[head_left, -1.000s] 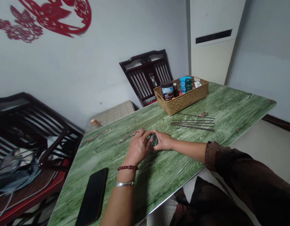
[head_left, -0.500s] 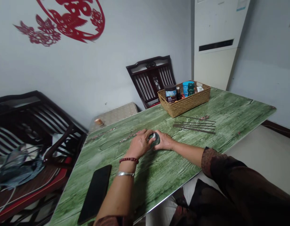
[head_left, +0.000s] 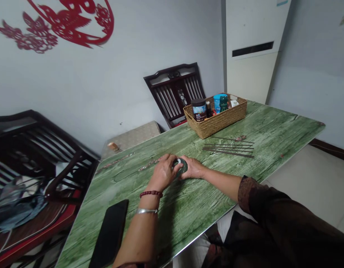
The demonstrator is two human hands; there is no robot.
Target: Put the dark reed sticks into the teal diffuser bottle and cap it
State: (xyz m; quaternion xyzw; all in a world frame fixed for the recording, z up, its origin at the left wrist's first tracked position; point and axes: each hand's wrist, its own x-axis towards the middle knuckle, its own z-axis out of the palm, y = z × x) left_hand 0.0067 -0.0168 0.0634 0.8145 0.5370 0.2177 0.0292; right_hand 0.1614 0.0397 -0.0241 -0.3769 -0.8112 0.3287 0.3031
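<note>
Both hands meet at a small dark green round object (head_left: 183, 166) with a pale patch on top, at the middle of the table. Its kind is hard to make out, since fingers cover much of it. My left hand (head_left: 164, 172), with a red bead bracelet and a silver bangle at the wrist, curls over its left side, thumb across the top. My right hand (head_left: 194, 168) is closed around its right side. Several thin dark sticks (head_left: 229, 150) lie loosely side by side beyond my right hand.
The green wood-grain table (head_left: 208, 203) bears a woven basket (head_left: 220, 122) of jars and bottles at the back. A flat black object, perhaps a phone (head_left: 110, 232), lies at the left near edge. Dark wooden chairs (head_left: 176, 93) stand behind and at the left.
The view has shifted slightly, so most things sit a little further left. Both hands keep hold of the round object, with little other change visible.
</note>
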